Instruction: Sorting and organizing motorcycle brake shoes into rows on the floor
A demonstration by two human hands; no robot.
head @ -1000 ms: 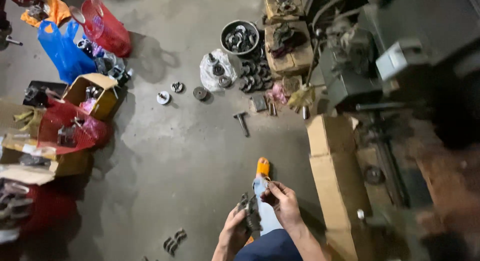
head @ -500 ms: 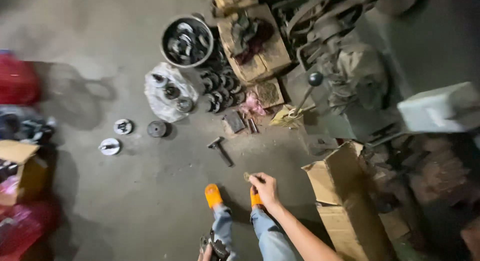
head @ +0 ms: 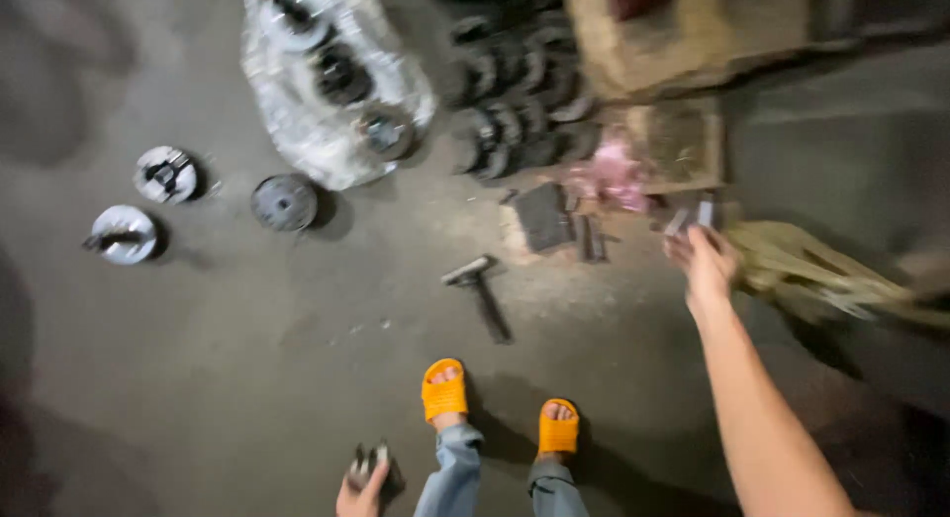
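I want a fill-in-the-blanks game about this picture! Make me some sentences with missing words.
1. The person's sandals are coloured ____.
2. The tool lying on the floor just ahead of the feet is a ____.
3. The right hand stretches out, holding small grey ____ pieces.
4. The left hand, low beside the legs, grips a dark metal part, so it is ____ empty.

Missing words: orange; hammer; metal; not
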